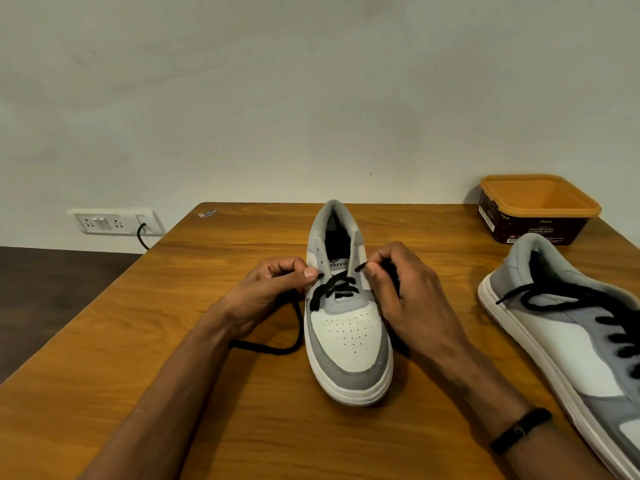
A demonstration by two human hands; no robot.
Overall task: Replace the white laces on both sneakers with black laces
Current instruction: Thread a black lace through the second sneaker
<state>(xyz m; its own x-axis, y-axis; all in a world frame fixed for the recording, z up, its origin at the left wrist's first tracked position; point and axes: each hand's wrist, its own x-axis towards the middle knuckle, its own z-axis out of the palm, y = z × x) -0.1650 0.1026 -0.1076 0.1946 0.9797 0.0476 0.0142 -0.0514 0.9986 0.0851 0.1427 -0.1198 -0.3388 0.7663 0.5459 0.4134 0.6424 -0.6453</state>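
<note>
Both hands pinching black lace (pixel 332 289) ends on middle sneaker (pixel 348 341): left hand (pixel 273 289), right hand (pixel 405 292). Second sneaker (pixel 568 334) cut off at table's (pixel 138 358) right edge.

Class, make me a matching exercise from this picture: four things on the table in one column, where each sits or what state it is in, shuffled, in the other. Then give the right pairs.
Things
1. middle sneaker
2. right sneaker
3. tub
4. sticker

Places or states
A. far right corner of the table, orange lid
B. far left edge of the table
C. between the two hands, partly laced
D. at the right edge of the view, laced in black

Pairs: 1-C, 2-D, 3-A, 4-B
</note>
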